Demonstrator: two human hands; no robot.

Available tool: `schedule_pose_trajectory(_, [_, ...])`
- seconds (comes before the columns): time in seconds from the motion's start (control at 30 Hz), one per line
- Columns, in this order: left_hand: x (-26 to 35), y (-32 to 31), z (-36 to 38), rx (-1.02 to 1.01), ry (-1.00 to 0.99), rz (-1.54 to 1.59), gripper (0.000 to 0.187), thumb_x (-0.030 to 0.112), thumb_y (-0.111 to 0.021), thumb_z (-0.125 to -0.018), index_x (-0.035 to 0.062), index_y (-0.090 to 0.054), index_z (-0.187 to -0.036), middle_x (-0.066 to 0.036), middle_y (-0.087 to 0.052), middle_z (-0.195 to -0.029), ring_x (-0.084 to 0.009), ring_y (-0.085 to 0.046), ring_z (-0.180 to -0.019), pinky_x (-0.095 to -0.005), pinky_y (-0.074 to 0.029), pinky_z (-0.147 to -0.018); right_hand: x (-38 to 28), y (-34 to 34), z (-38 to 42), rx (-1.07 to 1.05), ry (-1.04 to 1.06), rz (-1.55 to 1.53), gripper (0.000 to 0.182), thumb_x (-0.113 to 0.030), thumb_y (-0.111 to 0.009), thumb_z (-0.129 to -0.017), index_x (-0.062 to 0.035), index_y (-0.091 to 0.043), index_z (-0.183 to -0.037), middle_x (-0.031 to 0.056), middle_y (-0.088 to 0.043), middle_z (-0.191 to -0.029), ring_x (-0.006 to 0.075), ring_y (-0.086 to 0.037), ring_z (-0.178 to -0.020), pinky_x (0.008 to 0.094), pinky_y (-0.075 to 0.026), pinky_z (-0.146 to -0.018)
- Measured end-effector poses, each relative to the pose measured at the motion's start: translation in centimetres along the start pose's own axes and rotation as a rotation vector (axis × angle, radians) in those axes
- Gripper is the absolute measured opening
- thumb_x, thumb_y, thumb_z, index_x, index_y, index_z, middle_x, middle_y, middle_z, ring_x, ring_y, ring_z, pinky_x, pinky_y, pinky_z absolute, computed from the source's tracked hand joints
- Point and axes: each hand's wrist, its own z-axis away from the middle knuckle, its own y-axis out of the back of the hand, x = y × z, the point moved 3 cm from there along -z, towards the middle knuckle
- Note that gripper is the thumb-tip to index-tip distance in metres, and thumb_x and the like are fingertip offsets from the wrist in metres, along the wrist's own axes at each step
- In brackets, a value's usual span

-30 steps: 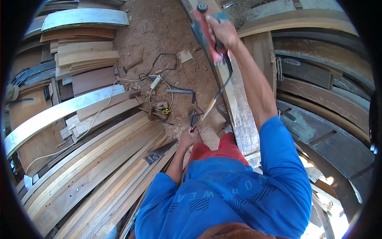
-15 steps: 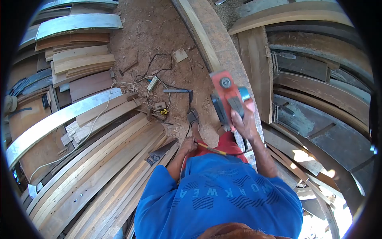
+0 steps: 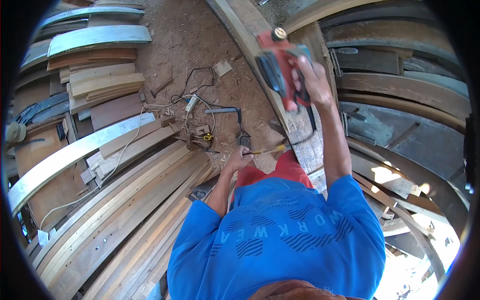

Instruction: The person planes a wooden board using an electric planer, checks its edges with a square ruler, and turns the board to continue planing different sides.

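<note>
My right hand (image 3: 314, 82) is wrapped round the handle of a red electric planer (image 3: 282, 65), which is over a long wooden board (image 3: 245, 32) on the bench at upper centre. A dark cord hangs from the planer's rear. Lower and to the left, my left hand (image 3: 241, 157) is closed on a cord (image 3: 267, 150) with a yellow section, held near my red shorts. Motion blurs the planer a little.
Stacked planks (image 3: 125, 215) fill the lower left, with shorter boards (image 3: 107, 82) above. On the dirt floor lie a power strip (image 3: 191, 103), a metal square (image 3: 222, 110), a hammer (image 3: 161, 88) and a yellow tape measure (image 3: 207, 136). More boards (image 3: 405, 90) stand at right.
The planer in my right hand has moved up, away from my body, along the board. My left hand has shifted slightly up with the cord. The view has shifted slightly.
</note>
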Motion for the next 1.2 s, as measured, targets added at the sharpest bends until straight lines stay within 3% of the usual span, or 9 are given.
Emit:
schedule_pose_trajectory(0.2, [3.3, -0.6, -7.2, 0.094, -0.057, 0.241, 0.079, 0.047, -0.069, -0.094, -0.0022, -0.035, -0.145, -0.029, -0.064, -0.122, -0.0326, -0.063, -0.116, -0.0398, -0.05, -0.098, 5.9, 7.7, 11.8, 0.088, -0.067, 0.363, 0.047, -0.048, -0.054, -0.101, -0.0042, -0.059, -0.085, -0.0007, -0.052, -0.061, 0.0084, -0.052, -0.051, 0.0262, -0.041, -0.045])
schedule_pose_trajectory(0.27, [7.4, -0.3, -9.7, 0.191, -0.087, 0.133, 0.082, 0.05, -0.065, -0.096, -0.0024, -0.031, -0.149, -0.028, -0.063, -0.125, -0.0336, -0.064, -0.116, -0.0412, -0.049, -0.101, 9.1, 9.7, 15.7, 0.177, -0.143, 0.374, 0.049, -0.049, -0.055, -0.101, -0.0047, -0.057, -0.08, 0.0012, -0.053, -0.057, 0.0097, -0.052, -0.046, 0.0275, -0.041, -0.04])
schedule_pose_trajectory(0.43, [20.7, -1.6, -11.1, 0.116, 0.065, 0.631, 0.092, 0.048, -0.075, -0.089, 0.0052, -0.027, -0.154, -0.022, -0.049, -0.143, -0.0303, -0.051, -0.13, -0.0398, -0.044, -0.105, 18.1, 14.5, 24.2, 0.306, -0.325, 0.361, 0.051, -0.05, -0.058, -0.099, -0.0043, -0.058, -0.076, 0.0028, -0.055, -0.055, 0.0116, -0.053, -0.043, 0.0284, -0.041, -0.037])
schedule_pose_trajectory(0.53, [21.7, -3.6, -14.3, 0.254, -0.254, 0.386, 0.094, 0.044, -0.079, -0.086, 0.0026, -0.028, -0.153, -0.02, -0.047, -0.145, -0.0311, -0.049, -0.132, -0.0403, -0.041, -0.11, 21.7, 16.2, 28.1, 0.289, -0.358, 0.367, 0.049, -0.048, -0.058, -0.099, -0.0045, -0.06, -0.077, 0.0028, -0.057, -0.057, 0.0112, -0.055, -0.047, 0.029, -0.044, -0.042])
schedule_pose_trajectory(0.63, [23.2, -4.8, -14.3, 0.272, -0.21, 0.234, 0.101, 0.042, -0.076, -0.088, -0.0061, -0.019, -0.154, -0.024, -0.041, -0.151, -0.0306, -0.041, -0.14, -0.039, -0.036, -0.115, 25.0, 17.3, 29.8, 0.268, -0.42, 0.309, 0.043, -0.044, -0.059, -0.1, -0.0044, -0.063, -0.084, 0.0014, -0.059, -0.061, 0.0099, -0.056, -0.051, 0.0286, -0.046, -0.046])
schedule_pose_trajectory(0.83, [20.0, -4.3, -15.9, -0.027, -0.074, 1.038, 0.084, 0.043, -0.071, -0.091, 0.0137, -0.027, -0.156, -0.013, -0.047, -0.146, -0.0304, -0.05, -0.129, -0.0506, -0.045, -0.105, 27.4, 18.1, 31.5, 0.307, -0.495, 0.237, 0.048, -0.049, -0.059, -0.098, -0.0021, -0.066, -0.092, 0.0022, -0.058, -0.063, 0.013, -0.058, -0.055, 0.031, -0.048, -0.05])
schedule_pose_trajectory(0.87, [20.2, -3.7, -15.2, -0.018, -0.031, 0.946, 0.081, 0.046, -0.069, -0.092, 0.021, -0.026, -0.156, -0.011, -0.045, -0.147, -0.0334, -0.049, -0.129, -0.0593, -0.046, -0.098, 27.4, 18.3, 31.4, 0.3, -0.497, 0.228, 0.048, -0.049, -0.059, -0.098, -0.0019, -0.066, -0.092, 0.0025, -0.059, -0.063, 0.0132, -0.058, -0.055, 0.0311, -0.048, -0.051])
schedule_pose_trajectory(1.03, [21.0, -2.8, -14.2, -0.066, -0.059, 0.787, 0.086, 0.042, -0.074, -0.089, 0.0193, -0.025, -0.156, -0.012, -0.045, -0.145, -0.033, -0.05, -0.128, -0.0622, -0.044, -0.101, 27.1, 18.3, 31.2, 0.256, -0.5, 0.217, 0.051, -0.052, -0.061, -0.096, -0.0016, -0.066, -0.091, 0.0021, -0.058, -0.064, 0.0116, -0.058, -0.058, 0.0299, -0.049, -0.054])
schedule_pose_trajectory(1.2, [18.9, -3.9, -13.4, -0.039, 0.003, 0.639, 0.094, 0.03, -0.075, -0.089, 0.0188, -0.016, -0.16, -0.013, -0.046, -0.148, -0.0327, -0.05, -0.13, -0.0639, -0.041, -0.102, 18.0, 17.0, 28.0, 0.318, -0.485, 0.928, 0.053, -0.043, -0.064, -0.092, 0.002, -0.062, -0.12, 0.0275, -0.069, -0.108, 0.0452, -0.066, -0.103, 0.0491, -0.051, -0.089])
